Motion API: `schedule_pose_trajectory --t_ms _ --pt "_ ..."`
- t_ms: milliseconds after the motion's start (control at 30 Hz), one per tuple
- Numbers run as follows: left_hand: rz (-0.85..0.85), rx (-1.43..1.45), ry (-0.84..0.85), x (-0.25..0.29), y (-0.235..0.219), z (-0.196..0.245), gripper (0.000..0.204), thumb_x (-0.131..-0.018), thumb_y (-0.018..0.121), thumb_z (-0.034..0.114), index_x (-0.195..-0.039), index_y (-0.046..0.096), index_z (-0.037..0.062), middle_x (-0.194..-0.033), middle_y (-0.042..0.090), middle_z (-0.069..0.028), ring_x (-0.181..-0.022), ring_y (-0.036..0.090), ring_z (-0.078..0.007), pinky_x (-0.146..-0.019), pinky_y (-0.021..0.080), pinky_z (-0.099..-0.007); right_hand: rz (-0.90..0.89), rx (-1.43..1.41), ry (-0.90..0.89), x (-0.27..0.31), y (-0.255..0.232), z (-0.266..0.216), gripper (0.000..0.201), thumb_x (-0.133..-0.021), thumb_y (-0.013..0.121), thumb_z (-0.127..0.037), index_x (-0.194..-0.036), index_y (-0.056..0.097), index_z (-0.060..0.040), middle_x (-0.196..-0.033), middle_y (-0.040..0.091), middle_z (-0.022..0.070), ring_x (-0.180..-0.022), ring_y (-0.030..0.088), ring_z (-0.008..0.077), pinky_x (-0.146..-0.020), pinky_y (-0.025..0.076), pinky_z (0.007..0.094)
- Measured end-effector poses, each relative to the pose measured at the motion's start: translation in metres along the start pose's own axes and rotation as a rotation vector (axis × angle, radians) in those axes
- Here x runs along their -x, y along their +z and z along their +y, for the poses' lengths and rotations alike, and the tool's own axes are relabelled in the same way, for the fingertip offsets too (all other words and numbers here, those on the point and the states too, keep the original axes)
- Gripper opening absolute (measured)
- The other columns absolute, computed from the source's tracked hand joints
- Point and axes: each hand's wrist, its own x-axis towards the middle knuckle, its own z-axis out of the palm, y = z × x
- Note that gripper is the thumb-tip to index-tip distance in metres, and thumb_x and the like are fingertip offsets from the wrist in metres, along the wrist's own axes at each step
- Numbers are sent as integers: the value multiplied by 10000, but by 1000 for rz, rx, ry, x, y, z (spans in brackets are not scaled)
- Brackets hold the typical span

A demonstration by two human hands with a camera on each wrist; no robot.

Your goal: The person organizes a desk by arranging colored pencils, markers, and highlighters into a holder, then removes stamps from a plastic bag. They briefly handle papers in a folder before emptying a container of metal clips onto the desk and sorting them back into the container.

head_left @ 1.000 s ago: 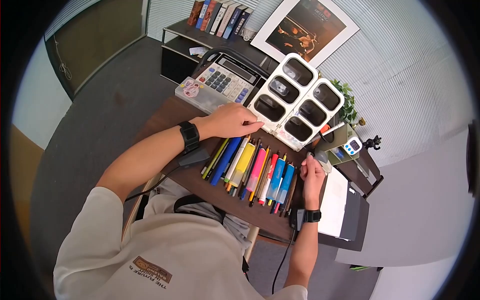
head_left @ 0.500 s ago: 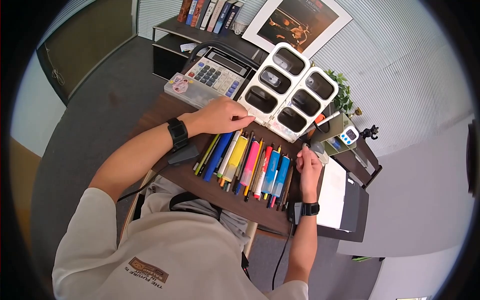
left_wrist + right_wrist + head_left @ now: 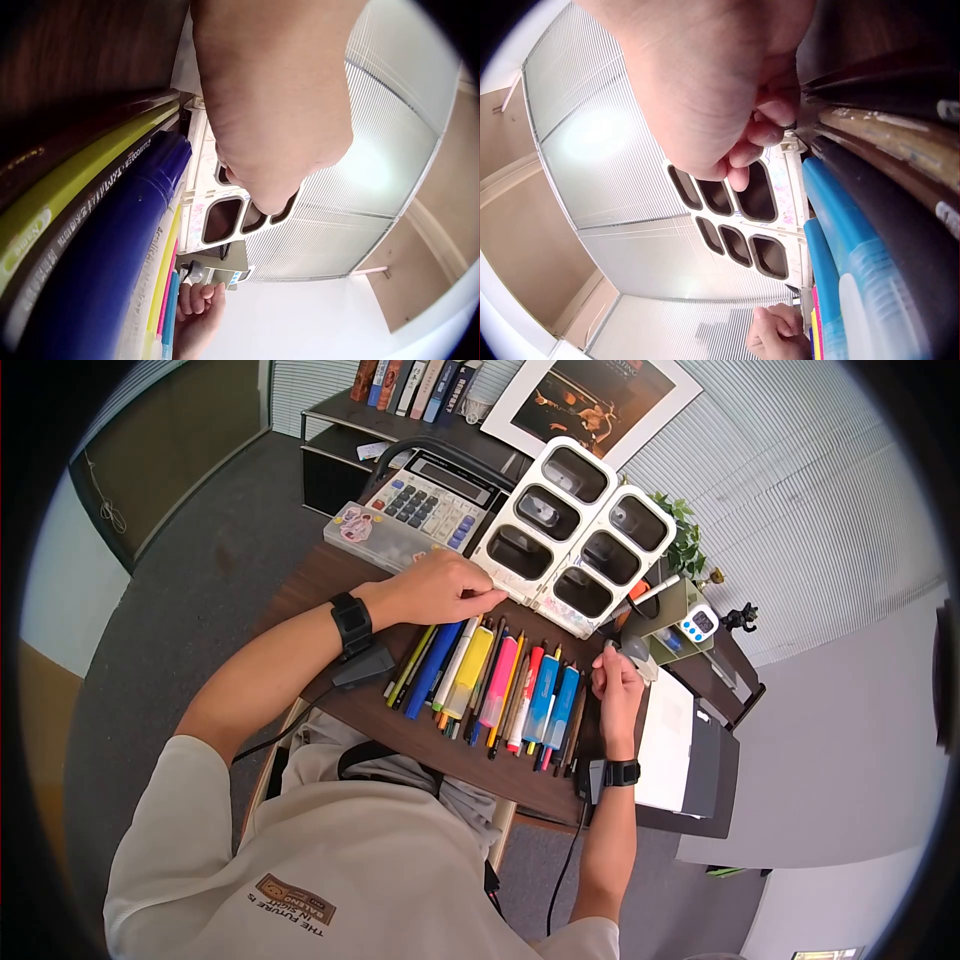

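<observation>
A white organizer with several dark-lined compartments stands at the back of the brown desk, tilted in the head view. The left hand rests by its lower left corner, fingers loosely curled and thumb pointing toward the edge; whether they touch, I cannot tell. Right of the organizer, the right hand lies with loosely curled fingers, holding nothing visible. Between the hands is a row of pens and markers: a blue marker, a yellow highlighter, a pink one, two light blue ones and several thin pens and pencils.
Behind the left hand are a clear case and a calculator. A green holder with a white timer and white paper lie beyond the right hand. Books, a framed picture and a plant stand farther back.
The head view has shifted, so the desk and its things appear farther up and left than a second ago. Both hands keep about the same places beside the organizer and the pens.
</observation>
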Motion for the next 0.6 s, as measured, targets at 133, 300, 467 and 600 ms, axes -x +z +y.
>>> schedule_pose_trajectory --t_ms 133,300,467,600 --pt "11 -12 16 0 1 -1 472 -968 735 196 -578 529 26 -536 516 -113 -489 516 -313 -584 459 -410 -10 10 -6 0 -1 1 369 -1098 606 -323 -847 676 -61 -662 472 -73 -571 363 15 -515 241 212" --pt "6 -3 11 1 2 -1 477 -968 733 204 -578 523 29 -539 517 -114 -495 522 -322 -586 462 -412 -24 24 -6 0 -1 1 351 -1102 600 -330 -857 657 -85 -657 457 -71 -562 370 23 -505 245 217" --pt "7 -29 16 -1 -3 5 491 -966 730 206 -579 488 26 -543 490 -129 -510 511 -346 -577 451 -416 -18 10 -11 2 0 -3 360 -1098 608 -315 -853 682 -62 -664 473 -73 -573 367 15 -516 241 209" --pt "20 -13 25 0 -5 5 491 -966 724 193 -583 471 20 -555 490 -130 -522 513 -348 -565 439 -423 -83 113 -7 14 -5 -17 308 -1092 616 -274 -924 710 -34 -705 552 -59 -602 439 22 -530 311 209"
